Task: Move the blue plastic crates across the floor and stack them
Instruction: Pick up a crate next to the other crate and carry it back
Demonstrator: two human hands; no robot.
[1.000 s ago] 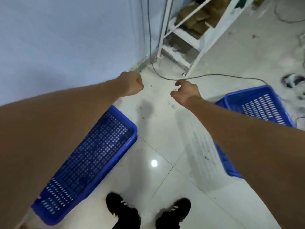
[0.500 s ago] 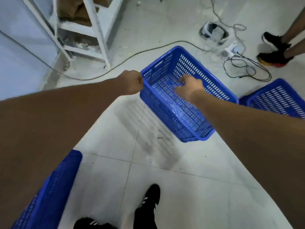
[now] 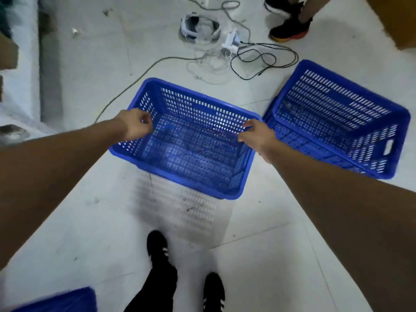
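Note:
A perforated blue crate [image 3: 202,109] is straight ahead of me, with its slotted shadow cast on the white floor below and nearer to me. My left hand [image 3: 135,125] is closed on the rim of its left end wall. My right hand [image 3: 256,137] is closed on the rim of its right end wall. Just to the right, almost touching it, a second blue crate [image 3: 337,113] sits nested in another one [image 3: 292,140]. The corner of a further blue crate [image 3: 58,300] shows at the bottom left.
Tangled black and white cables [image 3: 254,57], a white headset [image 3: 199,28] and a grey cord [image 3: 135,83] lie on the floor behind the crates. Another person's shoes [image 3: 289,28] stand at the top right. My own black shoes [image 3: 157,251] are below the crate. A white shelf base [image 3: 20,86] runs along the left.
My view has swung right, away from the wall and the left crate. My hands were in the air a second ago and now grip both ends of the middle crate, beside the right-hand stack.

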